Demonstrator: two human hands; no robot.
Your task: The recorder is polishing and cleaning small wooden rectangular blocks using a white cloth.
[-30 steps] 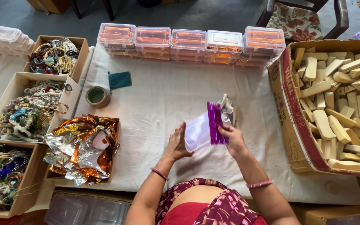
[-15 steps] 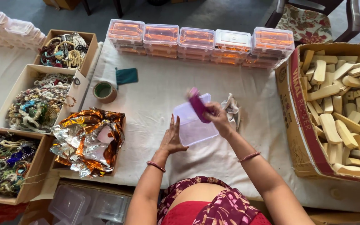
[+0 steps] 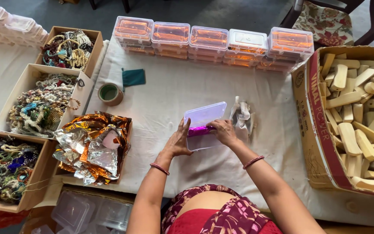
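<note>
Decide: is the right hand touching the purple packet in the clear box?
Touching. The head view shows the right hand with fingers pressed on the purple packet inside the clear box.
</note>
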